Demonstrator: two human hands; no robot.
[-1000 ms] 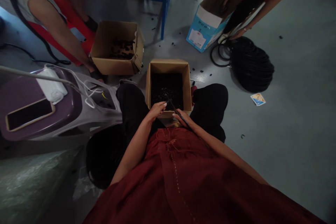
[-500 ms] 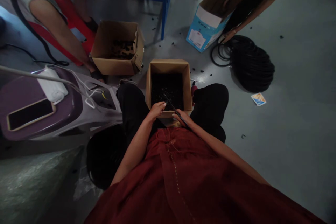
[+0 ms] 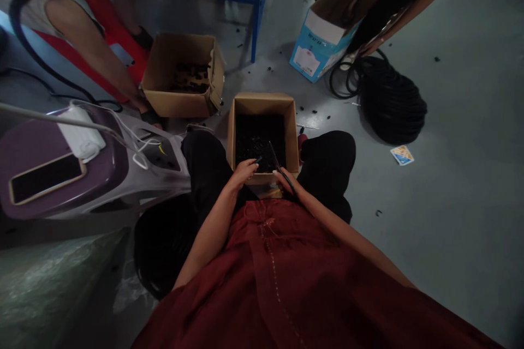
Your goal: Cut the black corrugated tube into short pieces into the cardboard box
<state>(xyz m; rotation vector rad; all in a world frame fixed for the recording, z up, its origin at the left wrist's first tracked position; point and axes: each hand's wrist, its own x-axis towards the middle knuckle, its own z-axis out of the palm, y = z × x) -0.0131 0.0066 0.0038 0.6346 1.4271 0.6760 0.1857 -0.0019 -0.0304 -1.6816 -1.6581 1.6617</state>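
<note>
L to R: phone (image 3: 47,179) flat on purple stool (image 3: 110,166), toward near-L edge of its top; white item (image 3: 82,135) nr far edge, cable (image 3: 53,117) running past. Blk bundle (image 3: 155,251) on floor (image 3: 450,185), R of stool, too dim to ID. Brn carton (image 3: 176,103) beyond, open, blk pcs loose on its bottom; another person's arm (image 3: 84,43) reaches down to its near-L corner. L hand (image 3: 245,170) at near rim of middle carton (image 3: 264,104), toward near-L corner; grip closed, thumb + fingers together on short dk pc (image 3: 258,160), held over the opening. Middle carton holds many blk pcs. Scissors-like tool (image 3: 275,160) next, tip pointing away over contents, apart from pc; blades open or not, can't tell. R hand (image 3: 286,179) nr same rim, toward near-R corner; grip clamped on tool's handle. Farther R: blue/white carton (image 3: 311,46) on floor, open, 2nd person's arm reaching in; that person's other hand (image 3: 371,46) nr blk coil (image 3: 393,101). Printed card (image 3: 402,155) just beside coil's near edge.
</note>
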